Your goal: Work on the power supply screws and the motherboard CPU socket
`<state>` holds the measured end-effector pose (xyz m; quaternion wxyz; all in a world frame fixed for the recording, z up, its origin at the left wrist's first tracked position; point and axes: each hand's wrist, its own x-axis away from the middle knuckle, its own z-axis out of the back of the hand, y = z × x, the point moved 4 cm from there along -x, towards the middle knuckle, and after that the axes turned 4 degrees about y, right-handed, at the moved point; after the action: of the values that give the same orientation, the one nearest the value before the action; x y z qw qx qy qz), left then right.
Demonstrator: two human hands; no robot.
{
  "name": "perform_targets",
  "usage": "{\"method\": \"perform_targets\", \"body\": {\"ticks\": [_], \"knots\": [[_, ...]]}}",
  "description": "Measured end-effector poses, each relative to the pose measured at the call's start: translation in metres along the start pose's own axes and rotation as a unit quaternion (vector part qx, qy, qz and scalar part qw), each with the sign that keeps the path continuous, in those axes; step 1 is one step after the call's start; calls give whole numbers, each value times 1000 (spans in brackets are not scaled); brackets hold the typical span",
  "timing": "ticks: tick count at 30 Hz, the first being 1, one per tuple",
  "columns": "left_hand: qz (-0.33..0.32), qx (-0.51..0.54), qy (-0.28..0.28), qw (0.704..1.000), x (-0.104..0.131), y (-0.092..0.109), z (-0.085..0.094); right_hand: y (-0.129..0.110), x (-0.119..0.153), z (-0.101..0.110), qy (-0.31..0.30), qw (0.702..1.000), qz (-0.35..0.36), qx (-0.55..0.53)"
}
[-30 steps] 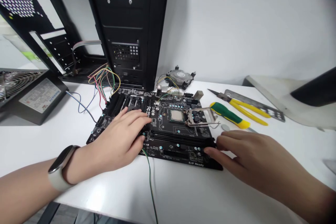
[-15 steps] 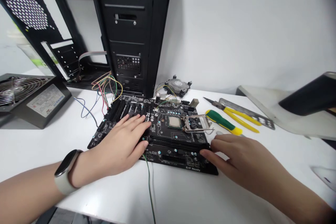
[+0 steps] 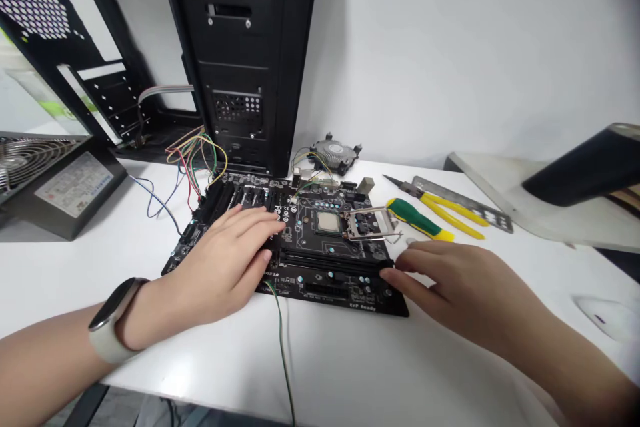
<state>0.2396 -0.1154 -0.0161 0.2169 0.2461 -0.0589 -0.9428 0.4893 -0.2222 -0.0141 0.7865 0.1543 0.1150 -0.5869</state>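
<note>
A black motherboard (image 3: 300,247) lies flat on the white table, with a processor (image 3: 329,221) in its socket. The metal socket frame (image 3: 370,223) is swung up and back. My left hand (image 3: 225,260) rests palm-down over the board's left part, fingers stretched out and thumb apart. At the right end of the black memory slots (image 3: 330,258), my right hand (image 3: 445,283) has its thumb and bent fingers closed around the slot's end clip (image 3: 386,264). The fingertips partly hide that clip.
Behind the board stands an open black computer case (image 3: 235,80). A power supply (image 3: 80,190) is at left, a cooler fan (image 3: 334,153) at the back. Right of the board lie a green-yellow screwdriver (image 3: 417,219), yellow-handled pliers (image 3: 445,210) and a metal plate (image 3: 493,217).
The whole scene sits slightly higher and further left as my head view shifts. Both hands keep nearly the same places on the motherboard.
</note>
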Motion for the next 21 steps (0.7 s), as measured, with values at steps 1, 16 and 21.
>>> {"method": "perform_targets", "body": {"ticks": [1,16,21], "knots": [[-3,5,9,1000,0,1,3,1,0,0,-1,1000,0,-1],[16,-31,-78,996,3,-4,-4,-17,-9,21,192,975,18,-113],[-2,-40,-104,994,2,-10,-9,-46,-25,10,192,966,86,-149]]}}
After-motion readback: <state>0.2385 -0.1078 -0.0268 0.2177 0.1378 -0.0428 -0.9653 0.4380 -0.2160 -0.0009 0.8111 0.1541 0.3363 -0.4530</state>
